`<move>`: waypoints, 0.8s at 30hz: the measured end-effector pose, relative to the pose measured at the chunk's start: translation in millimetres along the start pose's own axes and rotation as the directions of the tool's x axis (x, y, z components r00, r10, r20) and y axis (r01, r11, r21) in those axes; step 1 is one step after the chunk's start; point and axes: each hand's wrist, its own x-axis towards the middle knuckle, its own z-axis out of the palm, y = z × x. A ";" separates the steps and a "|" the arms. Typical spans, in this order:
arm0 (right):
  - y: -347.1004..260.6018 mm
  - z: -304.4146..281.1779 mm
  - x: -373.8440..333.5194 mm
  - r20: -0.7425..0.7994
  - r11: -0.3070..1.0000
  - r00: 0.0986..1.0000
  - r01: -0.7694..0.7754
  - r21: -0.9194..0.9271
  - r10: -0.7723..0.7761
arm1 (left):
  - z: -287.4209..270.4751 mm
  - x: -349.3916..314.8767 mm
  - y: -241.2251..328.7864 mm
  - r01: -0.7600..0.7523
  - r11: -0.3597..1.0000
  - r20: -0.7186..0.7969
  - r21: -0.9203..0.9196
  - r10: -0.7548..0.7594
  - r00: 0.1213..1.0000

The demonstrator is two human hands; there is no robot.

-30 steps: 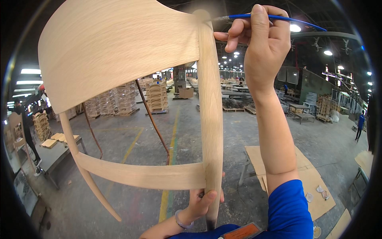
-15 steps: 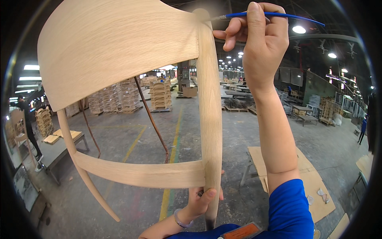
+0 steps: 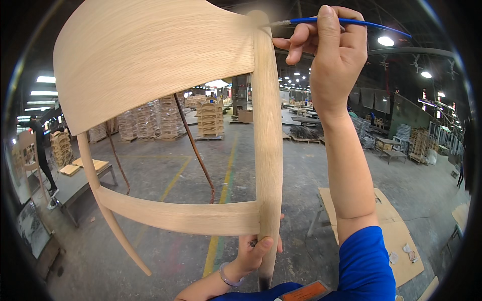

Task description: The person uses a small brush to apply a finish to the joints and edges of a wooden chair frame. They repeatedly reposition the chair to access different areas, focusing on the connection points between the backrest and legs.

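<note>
A pale wooden chair frame (image 3: 160, 55) fills the left and middle of the view, with a broad curved backrest, a round post and a lower cross rail (image 3: 181, 213). My left hand (image 3: 258, 251) is wrapped round the post (image 3: 268, 140) just below that rail, a bracelet on its wrist. Up at the post's top, my right hand (image 3: 334, 50) pinches a thin blue-handled paintbrush (image 3: 306, 20). The brush tip meets the joint of backrest and post, where the picture is blurred. Two of the right hand's fingers reach toward the post.
Two thin brown rods (image 3: 196, 145) hang behind the frame. At right stands a cardboard-topped table (image 3: 386, 231) with small scraps. A low table (image 3: 93, 183) bearing wooden pieces is at left, a person (image 3: 41, 155) beside it. Stacked wooden parts (image 3: 210, 120) stand farther back.
The view has shifted slightly, so the frame and background sit a little farther right. The brush stays at the top joint, and both hands keep their holds.
</note>
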 end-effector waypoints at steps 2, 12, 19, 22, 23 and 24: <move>2.1 0.5 0.3 0.010 1.000 1.000 0.012 0.014 -0.012 | 1.2 0.5 1.2 0.008 1.000 -0.003 0.005 -0.008 1.000; -1.6 2.5 -2.8 0.027 1.000 1.000 -0.004 0.017 0.004 | 1.9 1.2 -0.2 0.010 1.000 -0.025 0.018 -0.010 1.000; 8.4 -1.0 -4.2 0.013 0.995 0.999 -0.046 0.090 0.045 | 2.8 2.2 -6.3 -0.006 0.999 -0.066 0.036 0.008 0.998; 14.1 -9.9 -10.6 0.039 0.998 0.999 -0.029 0.062 0.027 | 0.3 4.0 -11.3 -0.009 0.998 -0.068 0.057 0.013 0.998; 16.7 -13.0 -11.8 0.057 1.000 0.998 0.017 0.006 -0.018 | -0.6 4.6 -12.8 -0.011 0.998 -0.069 0.066 0.015 0.998; 19.6 -15.3 -13.4 0.078 0.997 0.995 0.065 -0.048 -0.061 | -1.6 5.1 -14.2 -0.012 0.997 -0.070 0.076 0.018 0.997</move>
